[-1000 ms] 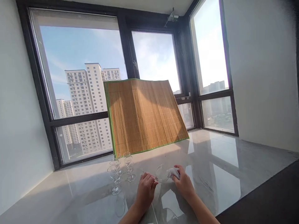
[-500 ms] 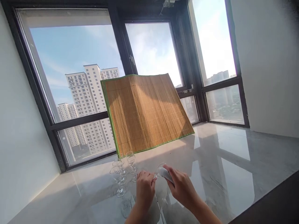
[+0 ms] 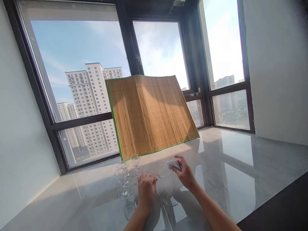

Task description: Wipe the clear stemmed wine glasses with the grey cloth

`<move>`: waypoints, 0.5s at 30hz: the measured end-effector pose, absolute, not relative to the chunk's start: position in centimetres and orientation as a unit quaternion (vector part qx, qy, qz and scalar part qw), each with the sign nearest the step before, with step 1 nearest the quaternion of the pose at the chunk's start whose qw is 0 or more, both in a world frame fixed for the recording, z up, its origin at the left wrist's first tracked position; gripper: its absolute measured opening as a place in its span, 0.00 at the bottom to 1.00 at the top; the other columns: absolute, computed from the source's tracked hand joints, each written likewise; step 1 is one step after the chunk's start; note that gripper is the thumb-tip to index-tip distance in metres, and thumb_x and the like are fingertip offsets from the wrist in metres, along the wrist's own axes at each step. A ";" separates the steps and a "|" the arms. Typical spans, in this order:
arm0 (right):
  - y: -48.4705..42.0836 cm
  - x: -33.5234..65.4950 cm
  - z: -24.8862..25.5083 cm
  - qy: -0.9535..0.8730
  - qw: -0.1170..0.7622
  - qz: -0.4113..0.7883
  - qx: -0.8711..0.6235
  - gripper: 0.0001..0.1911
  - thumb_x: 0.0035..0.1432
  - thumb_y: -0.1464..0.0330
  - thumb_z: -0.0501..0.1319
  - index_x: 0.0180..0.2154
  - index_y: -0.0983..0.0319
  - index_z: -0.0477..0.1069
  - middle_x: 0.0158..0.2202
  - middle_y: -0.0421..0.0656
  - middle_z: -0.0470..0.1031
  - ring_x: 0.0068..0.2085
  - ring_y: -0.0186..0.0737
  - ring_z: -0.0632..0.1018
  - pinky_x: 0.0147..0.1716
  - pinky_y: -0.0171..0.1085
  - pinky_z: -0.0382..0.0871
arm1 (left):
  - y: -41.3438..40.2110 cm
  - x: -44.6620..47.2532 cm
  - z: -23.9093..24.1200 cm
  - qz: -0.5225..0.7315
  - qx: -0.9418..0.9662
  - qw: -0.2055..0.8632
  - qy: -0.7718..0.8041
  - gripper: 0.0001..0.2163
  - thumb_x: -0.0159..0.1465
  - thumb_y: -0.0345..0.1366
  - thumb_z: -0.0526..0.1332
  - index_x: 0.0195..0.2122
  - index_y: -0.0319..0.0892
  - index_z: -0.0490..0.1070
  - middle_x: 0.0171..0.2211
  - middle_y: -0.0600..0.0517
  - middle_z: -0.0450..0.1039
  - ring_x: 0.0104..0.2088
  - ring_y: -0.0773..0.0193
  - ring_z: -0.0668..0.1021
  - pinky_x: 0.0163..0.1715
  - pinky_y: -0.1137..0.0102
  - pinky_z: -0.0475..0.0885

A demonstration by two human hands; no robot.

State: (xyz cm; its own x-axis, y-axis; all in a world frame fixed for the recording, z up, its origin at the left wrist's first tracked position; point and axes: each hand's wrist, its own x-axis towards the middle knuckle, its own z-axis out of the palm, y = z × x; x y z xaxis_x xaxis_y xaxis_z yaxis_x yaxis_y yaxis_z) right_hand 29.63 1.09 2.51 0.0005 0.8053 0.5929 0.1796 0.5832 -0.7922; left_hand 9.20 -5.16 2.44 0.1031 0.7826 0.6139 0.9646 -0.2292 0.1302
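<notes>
Clear stemmed glasses [image 3: 120, 174] stand grouped at left on a glossy gray counter [image 3: 79, 203]. To their right, a person's left hand [image 3: 147, 188] is clamped on the stem end of another glass [image 3: 163, 171], tipped sideways above the counter, bowl pointing right. A pale cloth [image 3: 174, 165], pinched in the right hand [image 3: 184, 173], meets the bowl's right side.

The bare left forearm [image 3: 136, 218] rises steeply; the right forearm [image 3: 214, 208] slants inward from beside the table's [image 3: 276, 160] near edge. The left hand [image 3: 147, 187] is knuckles up, fingers curled, pinching with its thumb. The right hand [image 3: 184, 171], farther from that edge, grips, top finger extended.
</notes>
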 end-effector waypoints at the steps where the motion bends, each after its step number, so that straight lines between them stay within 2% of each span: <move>1: 0.9 29.6 2.5 -0.654 0.599 0.284 -0.365 0.21 0.55 0.64 0.60 0.50 0.60 0.61 0.29 0.38 0.69 0.31 0.38 0.72 0.33 0.34 0.66 | -5.1 9.2 2.4 -0.283 -0.725 0.161 -0.606 0.13 0.64 0.30 0.56 0.39 0.49 0.79 0.30 0.50 0.74 0.37 0.55 0.73 0.47 0.60 0.61; 4: 0.1 29.4 2.5 -0.641 0.559 0.393 -0.349 0.23 0.52 0.63 0.61 0.50 0.58 0.60 0.27 0.34 0.68 0.25 0.34 0.69 0.25 0.33 0.64 | -5.2 9.1 2.6 -0.269 -0.724 0.178 -0.610 0.14 0.62 0.27 0.55 0.36 0.49 0.79 0.30 0.51 0.74 0.37 0.55 0.72 0.46 0.60 0.61; 7: -0.4 29.5 2.1 -0.626 0.479 0.502 -0.356 0.26 0.47 0.66 0.64 0.49 0.57 0.60 0.25 0.32 0.67 0.20 0.31 0.66 0.18 0.30 0.60 | -5.3 9.0 2.7 -0.282 -0.743 0.189 -0.577 0.14 0.62 0.25 0.55 0.35 0.47 0.79 0.30 0.50 0.73 0.38 0.56 0.72 0.46 0.61 0.61; 11: -1.1 30.2 1.6 -0.618 0.417 0.557 -0.365 0.27 0.43 0.70 0.65 0.48 0.57 0.63 0.26 0.33 0.68 0.20 0.30 0.68 0.17 0.29 0.61 | -5.2 8.9 2.8 -0.288 -0.784 0.178 -0.520 0.13 0.61 0.23 0.57 0.34 0.46 0.79 0.30 0.49 0.72 0.39 0.58 0.70 0.43 0.63 0.61; 15: -1.6 31.3 2.2 -0.588 0.439 0.597 -0.324 0.29 0.46 0.66 0.66 0.51 0.58 0.63 0.29 0.35 0.69 0.22 0.31 0.70 0.18 0.31 0.63 | -4.9 9.1 2.7 -0.301 -0.789 0.119 -0.522 0.12 0.62 0.26 0.57 0.35 0.46 0.79 0.30 0.49 0.73 0.39 0.58 0.70 0.40 0.67 0.62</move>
State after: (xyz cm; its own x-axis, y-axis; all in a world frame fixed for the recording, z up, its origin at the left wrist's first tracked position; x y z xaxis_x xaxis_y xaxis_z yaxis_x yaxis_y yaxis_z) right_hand 31.25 -1.63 2.15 -0.4049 0.9053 0.1289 -0.1423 0.0768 -0.9868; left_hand 9.08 -4.93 2.68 0.2736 0.7528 0.5987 0.8956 -0.4264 0.1269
